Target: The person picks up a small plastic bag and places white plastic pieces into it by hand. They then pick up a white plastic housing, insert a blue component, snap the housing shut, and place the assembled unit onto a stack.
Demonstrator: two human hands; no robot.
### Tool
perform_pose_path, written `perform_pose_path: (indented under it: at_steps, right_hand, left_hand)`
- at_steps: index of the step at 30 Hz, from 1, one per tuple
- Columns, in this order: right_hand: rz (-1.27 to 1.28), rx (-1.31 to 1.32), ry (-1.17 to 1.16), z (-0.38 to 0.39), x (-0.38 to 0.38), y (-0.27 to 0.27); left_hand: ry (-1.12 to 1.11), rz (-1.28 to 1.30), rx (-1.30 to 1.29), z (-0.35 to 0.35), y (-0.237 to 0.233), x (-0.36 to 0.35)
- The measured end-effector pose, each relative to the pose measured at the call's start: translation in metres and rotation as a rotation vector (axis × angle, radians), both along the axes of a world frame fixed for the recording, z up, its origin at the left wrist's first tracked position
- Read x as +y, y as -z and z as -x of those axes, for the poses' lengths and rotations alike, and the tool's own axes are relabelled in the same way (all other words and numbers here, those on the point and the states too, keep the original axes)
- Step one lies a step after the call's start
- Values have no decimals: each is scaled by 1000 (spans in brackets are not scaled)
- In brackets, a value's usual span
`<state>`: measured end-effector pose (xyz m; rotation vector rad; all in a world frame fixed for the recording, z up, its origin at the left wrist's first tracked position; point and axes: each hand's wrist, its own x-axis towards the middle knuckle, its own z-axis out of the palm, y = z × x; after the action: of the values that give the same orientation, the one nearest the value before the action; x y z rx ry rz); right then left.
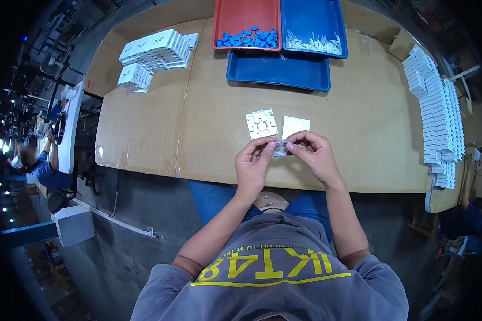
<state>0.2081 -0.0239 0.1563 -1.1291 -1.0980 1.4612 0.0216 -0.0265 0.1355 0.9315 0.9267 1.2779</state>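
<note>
Hands at work just nearer the person than the drilled plate (261, 123) on the desk (198, 139). Left hand (253, 163) and right hand (316, 152) meet, fingertips closed on one small pale part (280, 146) held above the desk. A blank plate (295, 127) lies just right of the drilled plate; a red tray (246, 13) and a blue tray (310, 13) stand well beyond it. Risk: the part is tiny, so a loosened pinch would probably drop it, perhaps off the near edge.
</note>
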Motion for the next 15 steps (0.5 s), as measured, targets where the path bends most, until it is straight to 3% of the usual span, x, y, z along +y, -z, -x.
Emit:
perform_pose_path:
  at_steps: [15]
  right_hand:
    - [30,55,53,7,-8,12]
  left_hand:
    - [57,54,52,2,4,-3]
